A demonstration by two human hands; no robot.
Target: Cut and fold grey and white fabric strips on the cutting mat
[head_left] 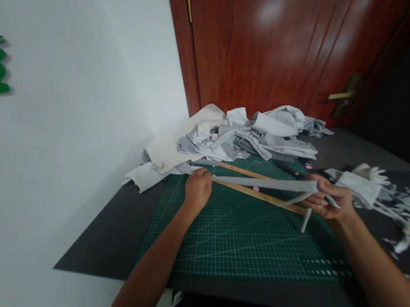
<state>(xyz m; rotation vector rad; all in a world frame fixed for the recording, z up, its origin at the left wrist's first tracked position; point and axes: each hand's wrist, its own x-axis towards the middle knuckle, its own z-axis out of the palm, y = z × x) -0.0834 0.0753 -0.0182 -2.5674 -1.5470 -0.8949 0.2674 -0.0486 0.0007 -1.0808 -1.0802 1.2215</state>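
Note:
A long grey fabric strip (pixel 262 182) is stretched between my two hands, over a green cutting mat (pixel 220 237). My left hand (pixel 198 190) pinches the far left end, close to the mat. My right hand (pixel 331 197) grips the other end, raised a little. A narrow pale piece (pixel 306 220) hangs below its fingers, and a slim grey tip pokes out of the palm; I cannot make out what it belongs to. Beneath the strip lies a wooden ruler (pixel 258 194), with a second wooden strip (pixel 241 170) behind it. A small pink piece (pixel 256 188) rests by the ruler.
Grey and white fabric pieces (pixel 241 138) are heaped at the back of the dark table (pixel 102 239). Fabric scraps and cords (pixel 408 216) lie at the right. A dark pen-like tool (pixel 287 168) rests near the heap. A white wall and a red-brown door (pixel 250 40) stand behind.

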